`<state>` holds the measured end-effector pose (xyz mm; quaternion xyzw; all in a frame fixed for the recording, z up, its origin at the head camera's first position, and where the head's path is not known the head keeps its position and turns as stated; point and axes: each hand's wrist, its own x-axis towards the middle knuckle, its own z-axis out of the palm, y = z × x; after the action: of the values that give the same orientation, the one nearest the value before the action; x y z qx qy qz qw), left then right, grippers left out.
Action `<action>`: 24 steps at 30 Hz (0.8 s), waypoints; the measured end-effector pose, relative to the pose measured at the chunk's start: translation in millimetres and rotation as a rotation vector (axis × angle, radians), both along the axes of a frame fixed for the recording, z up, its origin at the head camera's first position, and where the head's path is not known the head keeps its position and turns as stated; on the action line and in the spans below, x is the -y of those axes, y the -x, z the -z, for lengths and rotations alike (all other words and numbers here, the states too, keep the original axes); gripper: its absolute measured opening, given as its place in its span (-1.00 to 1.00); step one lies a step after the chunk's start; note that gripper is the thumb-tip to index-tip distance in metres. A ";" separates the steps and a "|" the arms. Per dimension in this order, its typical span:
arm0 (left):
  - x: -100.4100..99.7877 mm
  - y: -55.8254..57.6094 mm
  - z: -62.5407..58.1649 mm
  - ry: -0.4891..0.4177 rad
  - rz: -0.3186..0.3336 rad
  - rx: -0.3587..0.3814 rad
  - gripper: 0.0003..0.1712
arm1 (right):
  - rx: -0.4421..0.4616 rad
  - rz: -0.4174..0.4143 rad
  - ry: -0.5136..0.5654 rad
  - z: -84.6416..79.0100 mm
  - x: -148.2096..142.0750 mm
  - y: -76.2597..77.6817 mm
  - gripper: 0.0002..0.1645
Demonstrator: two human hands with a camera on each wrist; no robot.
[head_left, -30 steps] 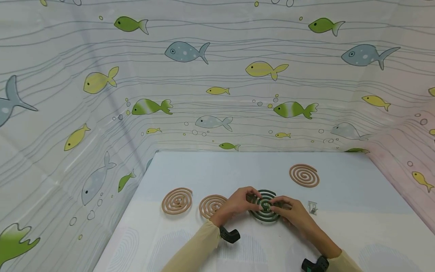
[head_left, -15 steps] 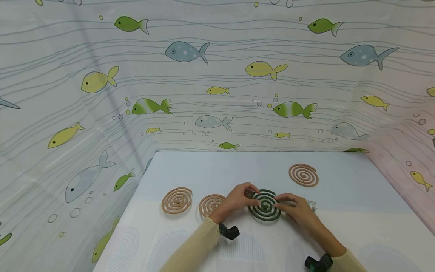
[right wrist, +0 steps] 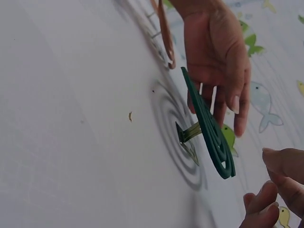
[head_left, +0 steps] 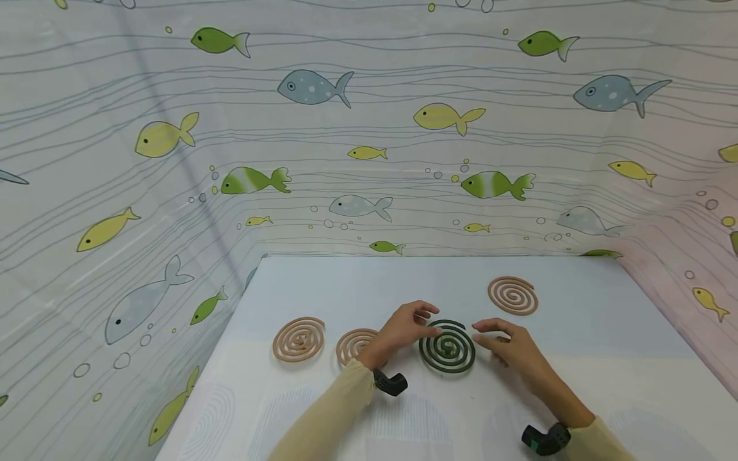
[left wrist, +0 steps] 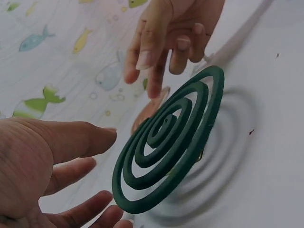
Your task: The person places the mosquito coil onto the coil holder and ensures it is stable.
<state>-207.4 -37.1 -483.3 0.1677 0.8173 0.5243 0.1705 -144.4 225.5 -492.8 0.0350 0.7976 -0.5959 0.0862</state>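
Note:
A dark green mosquito coil point(head_left: 431, 360) sits raised above the table on a small folded metal stand point(right wrist: 193, 131), which shows beneath it in the right wrist view. On its left, my left hand point(head_left: 400, 330) has its fingers spread and holds nothing; whether a fingertip touches the rim, I cannot tell. My right hand point(head_left: 513, 349) hovers off the coil's right side, thumb and fingers apart, with nothing in it. In the left wrist view the green coil point(left wrist: 202, 135) casts a spiral shadow on the white surface.
A brown coil point(head_left: 282, 349) lies at the left, and a second brown coil point(head_left: 346, 349) is partly hidden behind my left wrist. A third brown coil point(head_left: 497, 304) lies flat at the back right of the white table point(head_left: 357, 288). Fish-patterned sheets surround the table.
Both hands have drawn back from the green coil's centre, the right one farther to the right. The coil stays in place. My right hand now covers the loose metal stand seen earlier.

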 end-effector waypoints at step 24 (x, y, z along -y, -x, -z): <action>-46.9 25.2 -15.6 -0.022 0.082 -0.092 -0.61 | -0.040 0.090 0.014 -15.4 -36.6 5.7 -0.33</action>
<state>-232.6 9.8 -467.7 0.2269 0.8107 0.5178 0.1525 -150.0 262.2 -477.5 0.0582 0.7927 -0.6053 0.0435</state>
